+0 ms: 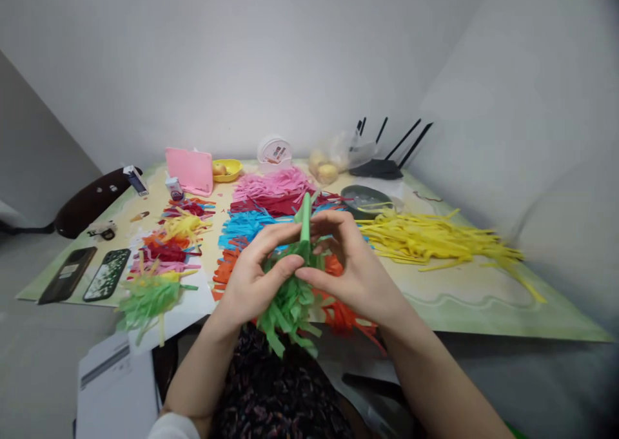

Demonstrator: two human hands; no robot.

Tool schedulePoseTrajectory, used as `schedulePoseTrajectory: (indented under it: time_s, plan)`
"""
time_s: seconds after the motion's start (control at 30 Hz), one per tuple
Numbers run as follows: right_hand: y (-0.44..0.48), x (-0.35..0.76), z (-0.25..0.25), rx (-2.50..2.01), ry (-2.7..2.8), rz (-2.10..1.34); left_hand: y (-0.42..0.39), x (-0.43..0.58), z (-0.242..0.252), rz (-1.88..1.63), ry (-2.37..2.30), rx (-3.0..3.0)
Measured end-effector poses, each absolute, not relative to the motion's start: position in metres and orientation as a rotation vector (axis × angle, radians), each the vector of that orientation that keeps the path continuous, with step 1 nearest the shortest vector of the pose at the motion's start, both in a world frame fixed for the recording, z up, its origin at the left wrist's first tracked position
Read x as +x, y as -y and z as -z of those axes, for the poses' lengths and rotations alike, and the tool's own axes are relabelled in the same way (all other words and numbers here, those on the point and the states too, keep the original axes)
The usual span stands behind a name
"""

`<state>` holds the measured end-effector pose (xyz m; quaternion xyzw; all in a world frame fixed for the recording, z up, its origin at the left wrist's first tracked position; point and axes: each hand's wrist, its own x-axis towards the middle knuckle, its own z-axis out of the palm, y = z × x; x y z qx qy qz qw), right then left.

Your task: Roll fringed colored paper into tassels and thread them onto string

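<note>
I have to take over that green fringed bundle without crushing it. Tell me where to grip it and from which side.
Probably pinch the green fringed bundle by its uncut stem, which stands upright above the left hand and right hand; come from above. The fringe below hangs loose and would crumple.

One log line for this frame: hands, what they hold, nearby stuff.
left hand: shut on green fringed paper | right hand: pinches same paper | table: yellow strips on right side
</note>
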<state>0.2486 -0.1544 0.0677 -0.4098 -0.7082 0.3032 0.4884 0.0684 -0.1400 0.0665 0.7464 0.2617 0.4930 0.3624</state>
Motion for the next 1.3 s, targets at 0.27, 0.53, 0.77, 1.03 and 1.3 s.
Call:
schedulePoseTrajectory:
  time_s: [0.27, 0.53, 0.77, 1.03, 1.3]
  plan:
    - [0.135, 0.239, -0.072, -1.006, 1.81, -0.678, 0.128, 0.054, -0.076, -1.213, -0.802, 2.008]
    - [0.121, 0.241, -0.083, -0.923, 1.89, -0.822, 0.121, 0.045, -0.082, -1.166, -0.845, 1.955]
    - [0.118, 0.238, -0.086, -0.913, 1.923, -0.799, 0.119, 0.037, -0.084, -1.163, -0.857, 2.011]
    - [0.113, 0.239, -0.09, -0.88, 1.967, -0.811, 0.114, 0.028, -0.088, -1.127, -0.828, 2.134]
    - [0.111, 0.24, -0.091, -0.866, 1.983, -0.824, 0.114, 0.031, -0.093, -1.132, -0.868, 2.151]
